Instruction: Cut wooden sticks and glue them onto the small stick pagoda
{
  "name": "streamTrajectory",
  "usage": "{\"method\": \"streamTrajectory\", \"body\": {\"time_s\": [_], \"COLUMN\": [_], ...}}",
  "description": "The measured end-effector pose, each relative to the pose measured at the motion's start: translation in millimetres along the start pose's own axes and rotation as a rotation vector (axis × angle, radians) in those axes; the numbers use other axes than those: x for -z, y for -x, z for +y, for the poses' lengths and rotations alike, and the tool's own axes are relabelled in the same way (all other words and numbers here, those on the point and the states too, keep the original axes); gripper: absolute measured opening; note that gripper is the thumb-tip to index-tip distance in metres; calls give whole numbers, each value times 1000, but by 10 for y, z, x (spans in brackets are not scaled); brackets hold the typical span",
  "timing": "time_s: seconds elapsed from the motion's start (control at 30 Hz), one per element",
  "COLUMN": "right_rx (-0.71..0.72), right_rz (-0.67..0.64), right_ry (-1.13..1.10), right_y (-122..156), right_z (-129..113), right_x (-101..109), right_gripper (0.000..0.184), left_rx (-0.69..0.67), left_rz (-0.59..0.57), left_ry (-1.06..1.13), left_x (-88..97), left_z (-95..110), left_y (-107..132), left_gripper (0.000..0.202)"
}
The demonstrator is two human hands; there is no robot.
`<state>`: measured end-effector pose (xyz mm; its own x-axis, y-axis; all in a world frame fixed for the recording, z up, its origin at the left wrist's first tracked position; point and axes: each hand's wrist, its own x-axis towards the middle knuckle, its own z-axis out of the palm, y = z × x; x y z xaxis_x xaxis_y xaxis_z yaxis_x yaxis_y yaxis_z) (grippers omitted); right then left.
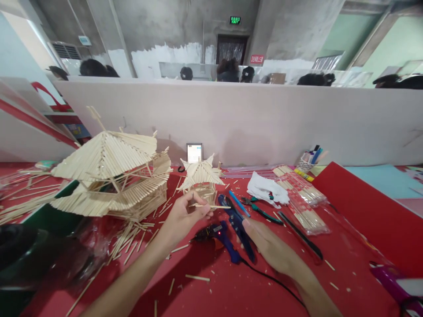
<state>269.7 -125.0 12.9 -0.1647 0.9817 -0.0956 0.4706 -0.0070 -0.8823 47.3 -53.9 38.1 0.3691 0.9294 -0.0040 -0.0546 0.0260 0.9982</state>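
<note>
My left hand [193, 209] pinches a thin wooden stick [220, 207] between thumb and fingers. The stick's right end is at the head of a blue-handled cutter [236, 222], which my right hand [264, 237] grips by its handles. Whether the jaws touch the stick, I cannot tell. Below my hands lies a blue glue gun [228, 246] with a small red light and a black cord. Behind my left hand stands a small stick-built pavilion [200, 176] with a pointed roof. At left is a larger, two-tiered stick pavilion [109, 171].
Green-handled pliers [264, 211], a blue pen [239, 203], a white cloth [267, 189] and a black bar-like tool [302, 237] lie to the right. Beyond are packs of sticks [304, 202] and a pen basket [309, 160]. Loose sticks litter the red tabletop [194, 299]. A white partition [231, 119] stands behind.
</note>
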Motion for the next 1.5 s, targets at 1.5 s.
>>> {"method": "streamTrajectory", "body": {"time_s": [1.5], "right_rx": [-86], "right_rz": [-52], "right_ry": [151], "right_y": [140], "right_z": [-129], "right_x": [-114], "right_gripper": [48], "left_rx": [288], "left_rz": [11], "left_ry": [396], "left_x": [-363], "left_z": [-342], "left_y": [117], "left_gripper": [43]}}
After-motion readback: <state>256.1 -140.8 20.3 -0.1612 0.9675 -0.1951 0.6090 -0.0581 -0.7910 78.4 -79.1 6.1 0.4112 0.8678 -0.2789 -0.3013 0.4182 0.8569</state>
